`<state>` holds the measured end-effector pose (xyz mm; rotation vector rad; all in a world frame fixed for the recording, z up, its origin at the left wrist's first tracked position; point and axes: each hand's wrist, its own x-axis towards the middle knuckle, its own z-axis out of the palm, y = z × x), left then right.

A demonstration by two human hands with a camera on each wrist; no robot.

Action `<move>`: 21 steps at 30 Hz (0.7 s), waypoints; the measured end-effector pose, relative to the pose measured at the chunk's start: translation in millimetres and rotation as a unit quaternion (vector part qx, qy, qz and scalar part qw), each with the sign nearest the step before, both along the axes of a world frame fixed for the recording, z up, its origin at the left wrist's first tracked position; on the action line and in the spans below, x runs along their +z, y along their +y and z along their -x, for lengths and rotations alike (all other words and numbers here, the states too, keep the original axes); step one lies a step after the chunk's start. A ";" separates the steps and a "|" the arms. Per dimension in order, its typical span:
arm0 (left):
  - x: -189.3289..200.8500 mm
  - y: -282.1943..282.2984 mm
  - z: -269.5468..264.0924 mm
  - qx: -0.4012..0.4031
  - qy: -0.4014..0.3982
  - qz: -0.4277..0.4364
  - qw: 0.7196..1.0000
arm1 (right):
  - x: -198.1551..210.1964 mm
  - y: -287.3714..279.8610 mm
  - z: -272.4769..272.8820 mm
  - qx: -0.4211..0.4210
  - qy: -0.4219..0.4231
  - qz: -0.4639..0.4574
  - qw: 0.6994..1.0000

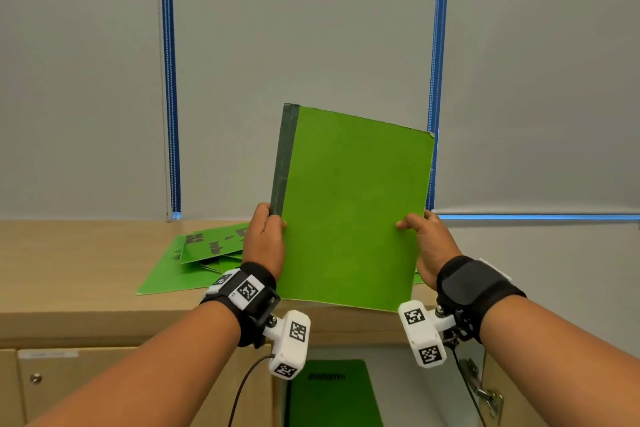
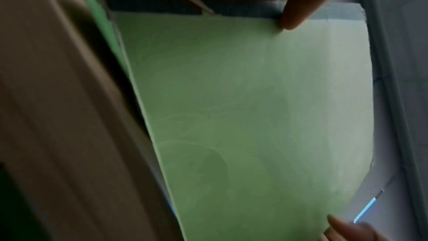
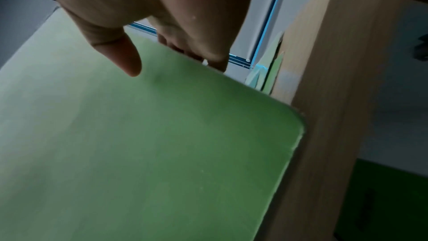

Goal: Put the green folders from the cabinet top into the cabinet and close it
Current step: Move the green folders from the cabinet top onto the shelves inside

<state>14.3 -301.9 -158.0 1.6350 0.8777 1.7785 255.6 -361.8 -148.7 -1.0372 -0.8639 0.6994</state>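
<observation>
Green folder (image 1: 351, 208): held upright in the air above the front edge of the cabinet top (image 1: 86, 260), long axis near vertical and tipped slightly, dark spine strip on its left edge
Left hand (image 1: 265, 239): thumb on the near face, fingers curled behind the spine edge, pinching the folder low on its left side
Right hand (image 1: 427, 246): thumb pressed on the near face, fingers wrapped behind the open right edge, gripping at about the same height
Remaining folders (image 1: 194, 260): a loose fanned heap of green folders lying flat on the cabinet top, behind and left of the left hand
Cabinet opening (image 1: 398, 388): directly below the held folder, between the two wrists; a dark green folder (image 1: 332, 392) already lies inside
Door hinge (image 1: 485, 392): metal fitting visible at the right of the opening; the door itself is out of view
Key relation: the folder stands above both hands and the opening lies below them, so I judge it must come down and tip flat to go in
Nearer hand: both look equally placed over the opening
Progress: judged partway, with several folders left on top and the cabinet open
</observation>
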 end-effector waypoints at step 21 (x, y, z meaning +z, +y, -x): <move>-211.3 -25.3 10.7 0.039 0.193 0.227 0.954 | -187.0 -24.8 -1.3 0.089 0.003 0.202 0.975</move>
